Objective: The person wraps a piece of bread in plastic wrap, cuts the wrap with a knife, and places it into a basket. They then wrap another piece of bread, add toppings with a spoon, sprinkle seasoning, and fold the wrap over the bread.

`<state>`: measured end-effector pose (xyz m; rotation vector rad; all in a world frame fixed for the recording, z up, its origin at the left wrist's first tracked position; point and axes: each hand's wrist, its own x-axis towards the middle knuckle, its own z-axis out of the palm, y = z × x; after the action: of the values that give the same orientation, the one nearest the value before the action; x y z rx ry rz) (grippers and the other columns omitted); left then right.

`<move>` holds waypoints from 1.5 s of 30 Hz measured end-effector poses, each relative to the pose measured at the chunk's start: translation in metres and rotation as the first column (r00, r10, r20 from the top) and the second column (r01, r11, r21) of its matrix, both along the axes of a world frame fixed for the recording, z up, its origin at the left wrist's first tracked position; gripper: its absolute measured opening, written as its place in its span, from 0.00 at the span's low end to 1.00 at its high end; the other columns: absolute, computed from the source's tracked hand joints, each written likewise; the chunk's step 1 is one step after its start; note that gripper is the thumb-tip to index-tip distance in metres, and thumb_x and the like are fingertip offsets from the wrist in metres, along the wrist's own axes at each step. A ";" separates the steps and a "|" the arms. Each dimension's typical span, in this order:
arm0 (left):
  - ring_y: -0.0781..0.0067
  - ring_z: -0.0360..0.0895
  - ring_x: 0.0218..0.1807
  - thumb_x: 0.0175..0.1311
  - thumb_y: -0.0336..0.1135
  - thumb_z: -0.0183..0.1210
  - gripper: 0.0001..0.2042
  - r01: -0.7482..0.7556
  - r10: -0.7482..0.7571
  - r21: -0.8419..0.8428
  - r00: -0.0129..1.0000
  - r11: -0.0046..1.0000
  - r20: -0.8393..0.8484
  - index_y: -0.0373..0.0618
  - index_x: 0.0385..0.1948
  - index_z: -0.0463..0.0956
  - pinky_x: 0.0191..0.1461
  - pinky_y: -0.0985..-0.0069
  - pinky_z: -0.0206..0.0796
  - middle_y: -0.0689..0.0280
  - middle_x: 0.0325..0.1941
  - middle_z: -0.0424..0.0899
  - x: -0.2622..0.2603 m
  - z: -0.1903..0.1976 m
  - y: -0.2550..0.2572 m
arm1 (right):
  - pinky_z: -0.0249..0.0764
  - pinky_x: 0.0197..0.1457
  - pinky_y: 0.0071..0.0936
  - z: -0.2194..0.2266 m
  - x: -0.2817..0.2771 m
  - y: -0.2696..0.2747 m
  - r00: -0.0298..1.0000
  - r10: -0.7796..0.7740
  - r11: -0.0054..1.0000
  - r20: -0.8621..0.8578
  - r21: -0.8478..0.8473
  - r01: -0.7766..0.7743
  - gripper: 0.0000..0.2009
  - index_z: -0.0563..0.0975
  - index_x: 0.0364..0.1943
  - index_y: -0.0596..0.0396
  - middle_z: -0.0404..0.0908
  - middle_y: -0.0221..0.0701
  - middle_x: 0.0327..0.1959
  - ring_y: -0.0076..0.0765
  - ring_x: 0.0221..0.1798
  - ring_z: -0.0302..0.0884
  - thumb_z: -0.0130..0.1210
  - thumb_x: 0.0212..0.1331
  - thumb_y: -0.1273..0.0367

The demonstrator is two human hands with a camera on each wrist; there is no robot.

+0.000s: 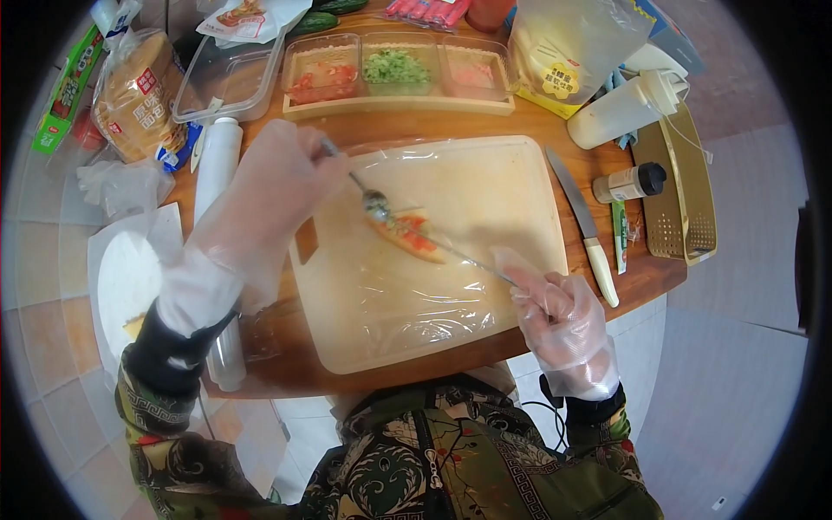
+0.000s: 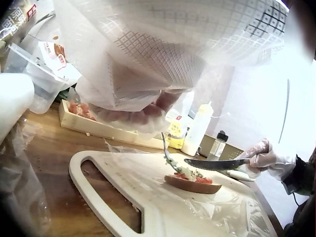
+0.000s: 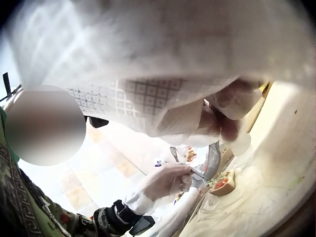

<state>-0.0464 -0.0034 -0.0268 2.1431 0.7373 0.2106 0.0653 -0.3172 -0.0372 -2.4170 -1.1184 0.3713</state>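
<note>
My left hand (image 1: 269,178), in a clear plastic glove, holds a metal spoon (image 1: 375,204) by its handle. The spoon's bowl is over one end of a bread piece (image 2: 192,185) topped with red and green diced bits. In my gloved right hand (image 1: 568,334) is a table knife (image 2: 217,164), its blade reaching toward the same topping. The bread lies on clear plastic film (image 1: 433,303) spread over a cream cutting board (image 1: 511,173). Glove plastic covers much of both wrist views.
Behind the board, a wooden tray (image 1: 399,107) holds clear tubs of red, green and pink diced food. A white-handled kitchen knife (image 1: 598,269), a seasoning bottle (image 1: 624,184), a squeeze bottle (image 1: 615,113) and a basket (image 1: 698,217) are at the right. Bagged bread (image 1: 139,95) and a white roll (image 1: 218,165) are left.
</note>
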 end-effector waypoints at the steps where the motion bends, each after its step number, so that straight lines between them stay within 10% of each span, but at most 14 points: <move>1: 0.85 0.66 0.22 0.62 0.35 0.63 0.13 -0.002 0.002 0.006 1.000 1.000 0.003 0.35 0.21 0.79 0.26 0.79 0.56 0.71 0.18 0.75 0.000 0.000 0.000 | 0.77 0.39 0.32 0.000 0.000 0.000 1.000 0.010 1.000 -0.004 -0.010 -0.010 0.21 0.83 0.56 0.34 0.81 0.33 0.34 0.40 0.32 0.78 0.60 0.57 0.71; 26: 0.84 0.69 0.23 0.62 0.34 0.62 0.12 0.043 -0.043 -0.058 0.999 0.997 0.006 0.34 0.24 0.79 0.28 0.79 0.60 0.70 0.19 0.78 -0.004 0.017 0.005 | 0.75 0.36 0.30 0.001 0.001 0.003 1.000 -0.004 1.000 0.029 0.026 0.003 0.17 0.85 0.52 0.46 0.79 0.36 0.30 0.38 0.31 0.78 0.58 0.58 0.76; 31: 0.85 0.67 0.21 0.62 0.35 0.62 0.12 -0.005 0.006 -0.068 1.000 0.998 0.003 0.34 0.23 0.79 0.25 0.79 0.57 0.71 0.18 0.77 -0.005 0.020 0.004 | 0.75 0.35 0.36 0.010 0.009 0.009 0.988 0.080 0.997 0.130 -0.005 -0.080 0.26 0.83 0.55 0.34 0.79 0.31 0.31 0.41 0.32 0.76 0.59 0.49 0.76; 45: 0.84 0.68 0.21 0.60 0.33 0.62 0.12 -0.009 0.009 -0.004 0.999 1.000 0.039 0.33 0.22 0.78 0.25 0.77 0.58 0.69 0.17 0.76 -0.007 0.016 0.012 | 0.74 0.36 0.36 0.026 0.039 0.030 0.896 0.317 0.941 0.310 0.015 -0.338 0.22 0.84 0.52 0.45 0.80 0.32 0.32 0.41 0.34 0.77 0.57 0.50 0.77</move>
<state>-0.0536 0.0085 -0.0111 2.1266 0.7237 0.2552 0.1045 -0.2873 -0.0111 -2.2729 -1.6566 0.0589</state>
